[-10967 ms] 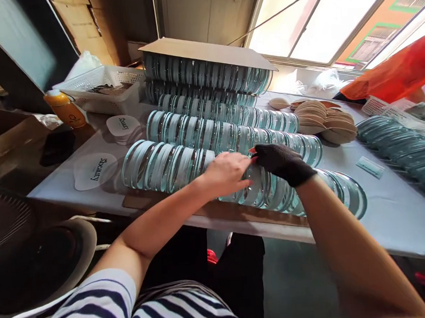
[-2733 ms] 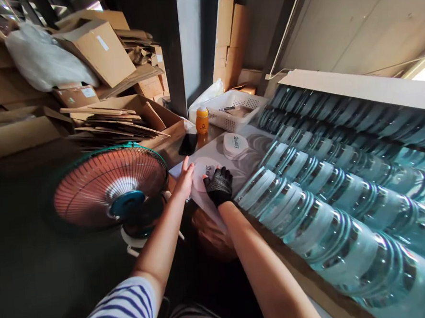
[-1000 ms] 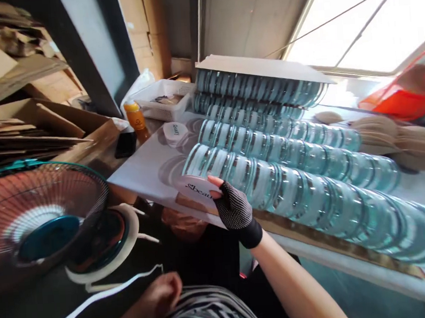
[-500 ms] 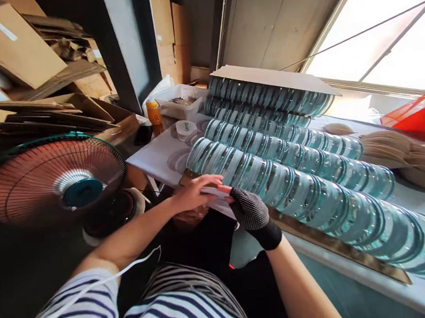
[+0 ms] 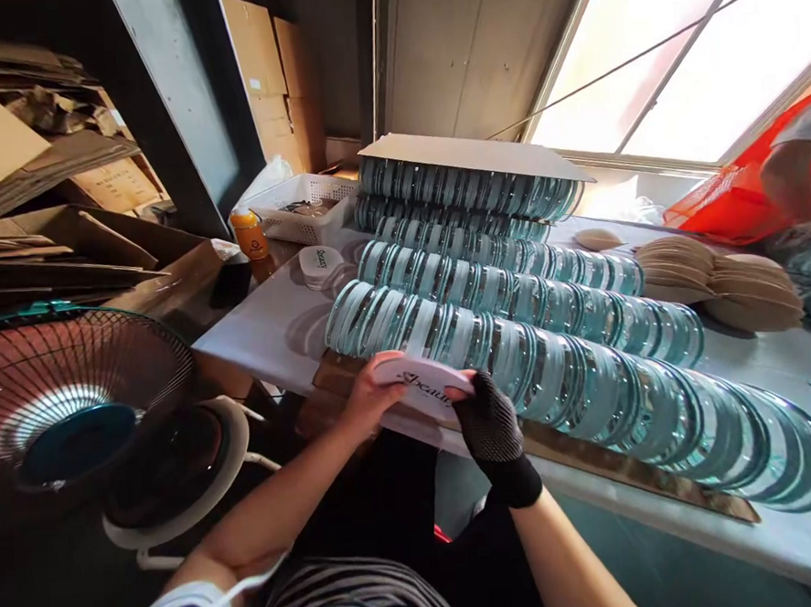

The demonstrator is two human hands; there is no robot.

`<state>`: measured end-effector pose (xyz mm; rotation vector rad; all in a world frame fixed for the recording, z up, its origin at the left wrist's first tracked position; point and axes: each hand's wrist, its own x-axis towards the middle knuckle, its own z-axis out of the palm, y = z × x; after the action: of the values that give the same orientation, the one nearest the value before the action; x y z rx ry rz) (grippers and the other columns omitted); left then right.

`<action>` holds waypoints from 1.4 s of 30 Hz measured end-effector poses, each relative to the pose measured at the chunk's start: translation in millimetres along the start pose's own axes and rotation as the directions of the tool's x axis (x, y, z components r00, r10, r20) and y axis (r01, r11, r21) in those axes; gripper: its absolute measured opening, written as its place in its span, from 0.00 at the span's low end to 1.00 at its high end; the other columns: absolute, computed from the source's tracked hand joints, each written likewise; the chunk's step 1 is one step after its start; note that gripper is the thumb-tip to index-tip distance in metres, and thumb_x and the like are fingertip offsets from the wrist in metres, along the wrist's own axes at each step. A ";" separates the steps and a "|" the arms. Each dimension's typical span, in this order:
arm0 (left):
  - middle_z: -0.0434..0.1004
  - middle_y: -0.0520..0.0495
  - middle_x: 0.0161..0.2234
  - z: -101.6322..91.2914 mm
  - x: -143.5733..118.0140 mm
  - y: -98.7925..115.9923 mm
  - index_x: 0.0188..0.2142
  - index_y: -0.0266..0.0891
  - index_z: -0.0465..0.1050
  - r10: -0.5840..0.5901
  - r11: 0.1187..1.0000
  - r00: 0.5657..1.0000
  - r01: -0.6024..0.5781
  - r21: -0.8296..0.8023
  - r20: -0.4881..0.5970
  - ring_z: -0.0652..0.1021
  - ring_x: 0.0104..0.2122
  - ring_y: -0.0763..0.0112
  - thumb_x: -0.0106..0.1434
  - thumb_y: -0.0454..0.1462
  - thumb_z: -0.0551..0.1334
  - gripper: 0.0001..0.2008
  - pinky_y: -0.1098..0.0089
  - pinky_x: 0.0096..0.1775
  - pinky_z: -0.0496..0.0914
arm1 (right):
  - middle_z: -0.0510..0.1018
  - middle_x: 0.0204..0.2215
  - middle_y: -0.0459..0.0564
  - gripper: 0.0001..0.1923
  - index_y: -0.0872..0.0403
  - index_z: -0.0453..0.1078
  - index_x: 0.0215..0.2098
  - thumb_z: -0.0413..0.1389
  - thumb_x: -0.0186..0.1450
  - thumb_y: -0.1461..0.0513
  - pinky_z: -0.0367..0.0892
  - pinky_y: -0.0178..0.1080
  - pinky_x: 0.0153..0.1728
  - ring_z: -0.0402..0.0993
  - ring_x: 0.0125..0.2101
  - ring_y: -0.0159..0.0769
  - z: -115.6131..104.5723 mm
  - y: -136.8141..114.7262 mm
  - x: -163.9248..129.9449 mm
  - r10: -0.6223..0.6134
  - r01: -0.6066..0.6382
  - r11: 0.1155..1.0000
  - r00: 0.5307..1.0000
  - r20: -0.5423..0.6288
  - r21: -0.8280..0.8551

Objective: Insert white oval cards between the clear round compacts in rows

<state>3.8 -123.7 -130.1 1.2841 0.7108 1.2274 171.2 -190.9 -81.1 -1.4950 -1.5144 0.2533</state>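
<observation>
White printed disc [image 5: 421,387] flat, lettering upward, between hands.

My right hand [image 5: 492,424] wears a black mesh glove with open fingertips and a tight black cuff. My left hand [image 5: 368,399] is bare. My shirt [image 5: 341,605] has dark and white stripes, with short sleeves.

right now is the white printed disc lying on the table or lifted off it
Lifted. The white printed disc is held between the bare left hand and gloved right hand, at the table edge, printed face up.
</observation>
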 end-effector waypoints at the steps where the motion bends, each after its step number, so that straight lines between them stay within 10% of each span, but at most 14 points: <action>1: 0.80 0.47 0.37 4.6 -5.5 -2.6 0.42 0.43 0.77 -0.051 0.993 0.999 0.050 -0.111 -0.011 0.78 0.35 0.65 0.52 0.47 0.70 0.20 0.65 0.39 0.73 | 0.79 0.27 0.47 0.11 0.52 0.70 0.36 0.54 0.64 0.53 0.71 0.35 0.27 0.75 0.26 0.35 0.7 -1.9 -0.9 0.083 -0.076 0.994 0.994 -0.078 0.082; 6: 0.82 0.43 0.35 2.7 -23.3 -1.3 0.39 0.37 0.79 -0.217 0.946 0.966 0.244 -0.213 0.142 0.79 0.34 0.63 0.56 0.52 0.68 0.21 0.65 0.39 0.73 | 0.80 0.30 0.50 0.17 0.53 0.71 0.34 0.56 0.62 0.48 0.73 0.38 0.30 0.75 0.29 0.38 -4.2 -3.3 -18.4 0.272 -0.249 0.916 0.962 -0.031 0.315; 11: 0.80 0.37 0.43 -14.8 -27.6 14.7 0.44 0.35 0.79 -0.373 0.782 0.736 0.577 -0.236 0.565 0.80 0.38 0.57 0.48 0.50 0.74 0.28 0.64 0.38 0.74 | 0.81 0.43 0.57 0.26 0.54 0.74 0.49 0.56 0.62 0.44 0.76 0.47 0.39 0.78 0.40 0.48 -30.3 4.0 -35.1 0.340 -0.555 0.683 0.817 0.465 0.475; 15: 0.81 0.42 0.35 -13.1 -23.6 34.9 0.38 0.33 0.79 -0.339 0.931 0.868 0.364 0.000 0.363 0.78 0.36 0.63 0.53 0.52 0.71 0.24 0.68 0.39 0.71 | 0.82 0.37 0.57 0.29 0.55 0.78 0.37 0.64 0.51 0.41 0.75 0.49 0.41 0.78 0.39 0.52 -43.8 6.3 -34.7 0.465 -0.550 0.789 0.826 0.319 0.274; 20: 0.81 0.41 0.35 -12.2 -21.6 56.0 0.36 0.33 0.80 -0.342 0.886 0.705 0.463 -0.038 0.621 0.78 0.35 0.59 0.48 0.54 0.72 0.27 0.64 0.40 0.72 | 0.81 0.41 0.60 0.30 0.55 0.78 0.42 0.63 0.53 0.41 0.76 0.49 0.39 0.78 0.39 0.53 -51.7 5.5 -42.0 0.362 -0.606 0.707 0.753 0.550 0.364; 24: 0.80 0.43 0.31 -9.9 -22.9 47.3 0.34 0.32 0.80 -0.348 0.934 0.880 0.357 0.033 0.325 0.78 0.34 0.61 0.51 0.52 0.71 0.24 0.68 0.37 0.71 | 0.81 0.37 0.59 0.32 0.56 0.77 0.39 0.65 0.49 0.40 0.77 0.50 0.34 0.78 0.34 0.50 -43.7 10.7 -46.5 0.503 -0.606 0.729 0.790 0.350 0.318; 29: 0.78 0.35 0.49 -14.0 -25.1 37.7 0.53 0.36 0.75 -0.341 0.799 0.617 0.588 -0.127 0.709 0.79 0.46 0.49 0.48 0.52 0.73 0.35 0.59 0.43 0.74 | 0.78 0.48 0.60 0.31 0.56 0.73 0.51 0.63 0.57 0.46 0.73 0.54 0.47 0.77 0.45 0.52 -41.3 12.9 -55.0 0.281 -0.699 0.498 0.689 0.668 0.512; 33: 0.81 0.37 0.45 -10.4 -28.4 50.7 0.44 0.34 0.80 -0.419 0.892 0.730 0.443 0.093 0.540 0.78 0.47 0.50 0.56 0.49 0.69 0.23 0.60 0.48 0.72 | 0.80 0.46 0.58 0.28 0.55 0.75 0.46 0.64 0.56 0.45 0.73 0.53 0.48 0.76 0.45 0.50 -44.7 16.2 -61.7 0.444 -0.634 0.602 0.771 0.456 0.486; 38: 0.77 0.34 0.51 0.6 -36.0 67.6 0.55 0.37 0.73 -0.289 0.752 0.479 0.650 -0.113 0.829 0.76 0.51 0.42 0.48 0.50 0.73 0.37 0.53 0.48 0.72 | 0.80 0.46 0.58 0.28 0.54 0.76 0.47 0.67 0.54 0.48 0.74 0.50 0.44 0.77 0.44 0.50 -53.2 11.7 -76.6 0.112 -0.688 0.446 0.677 0.727 0.573; 42: 0.81 0.39 0.44 1.9 -32.0 69.8 0.45 0.35 0.79 -0.397 0.881 0.655 0.467 0.069 0.643 0.77 0.48 0.46 0.50 0.50 0.72 0.27 0.55 0.49 0.72 | 0.80 0.45 0.58 0.27 0.55 0.77 0.45 0.68 0.53 0.48 0.74 0.53 0.45 0.78 0.42 0.50 -57.5 19.0 -76.0 0.356 -0.672 0.488 0.736 0.576 0.557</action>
<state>-21.9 -164.9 -70.6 1.2419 0.3958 0.3628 209.4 -278.2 -100.2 -1.1898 -0.9349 1.4634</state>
